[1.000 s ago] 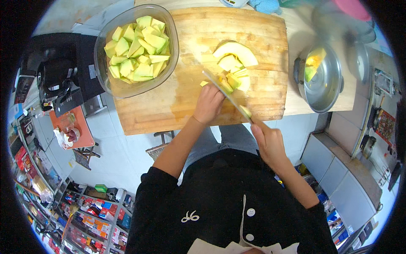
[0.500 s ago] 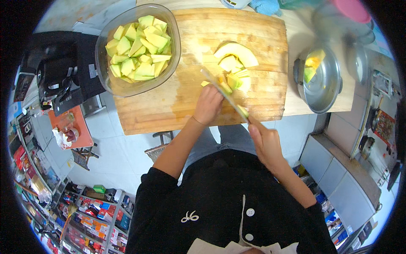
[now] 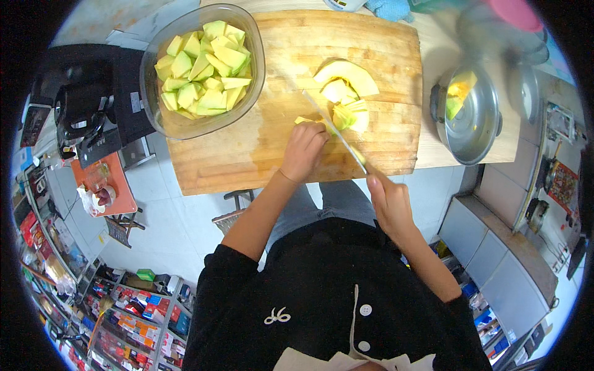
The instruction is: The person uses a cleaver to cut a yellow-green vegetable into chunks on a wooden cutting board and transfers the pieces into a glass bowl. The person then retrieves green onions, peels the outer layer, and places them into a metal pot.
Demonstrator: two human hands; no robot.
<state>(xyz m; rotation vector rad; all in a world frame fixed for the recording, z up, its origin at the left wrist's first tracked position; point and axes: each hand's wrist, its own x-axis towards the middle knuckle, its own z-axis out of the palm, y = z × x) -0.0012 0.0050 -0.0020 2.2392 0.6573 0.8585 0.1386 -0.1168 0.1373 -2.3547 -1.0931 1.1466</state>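
Observation:
My right hand (image 3: pixel 390 201) grips a kitchen knife (image 3: pixel 337 133), its blade slanting up and left across the wooden cutting board (image 3: pixel 235 157). Beside the blade's left face, my left hand (image 3: pixel 305 150) is closed with curled fingers over a yellow squash piece (image 3: pixel 301 120), mostly hidden beneath them. Right of the blade lie cut squash pieces (image 3: pixel 343 116) with some green skin. A curved pale squash wedge (image 3: pixel 349 75) rests just beyond. At the far left, a clear plastic tub (image 3: pixel 258 74) holds many yellow-green chunks.
A metal pot (image 3: pixel 473 133) with orange and green scraps (image 3: pixel 459 93) stands right of the board. A blue cloth (image 3: pixel 390 8) lies at the back edge. Left of the tub is a black appliance (image 3: pixel 80 111). An orange stool-like table (image 3: pixel 108 185) stands lower left.
The knife has shifted slightly, its tip moving right and farther from my left hand. My left fingers have curled in more over the piece.

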